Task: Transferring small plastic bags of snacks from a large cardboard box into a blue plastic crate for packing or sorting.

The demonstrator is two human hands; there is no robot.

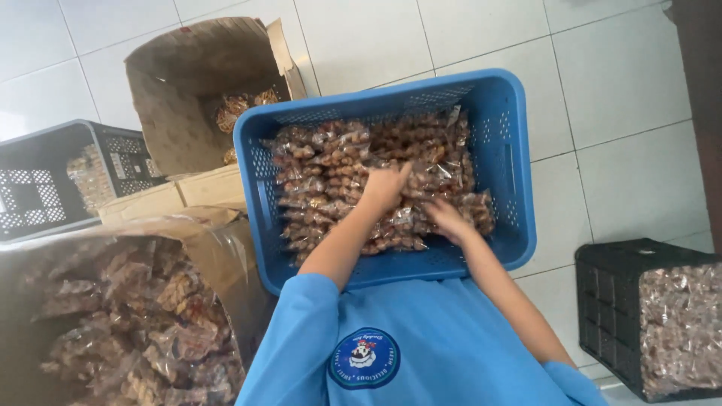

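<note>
A blue perforated plastic crate [502, 113] stands on the white tiled floor, filled with several clear packets of brown snacks [331, 162]. Both my arms reach into it from my blue shirt at the bottom. My left hand [383, 186] lies on top of the packets near the middle of the pile, fingers pointing up and to the right. My right hand [445, 216] is just right of it and lower, fingers down among the packets and slightly blurred. I cannot tell whether either hand grips a packet.
An open cardboard box [180, 90] with more packets stands behind the crate on the left. A black crate [45, 188] sits at far left, another black crate [609, 301] of packets at lower right. A large clear bag of packets [143, 316] lies at lower left.
</note>
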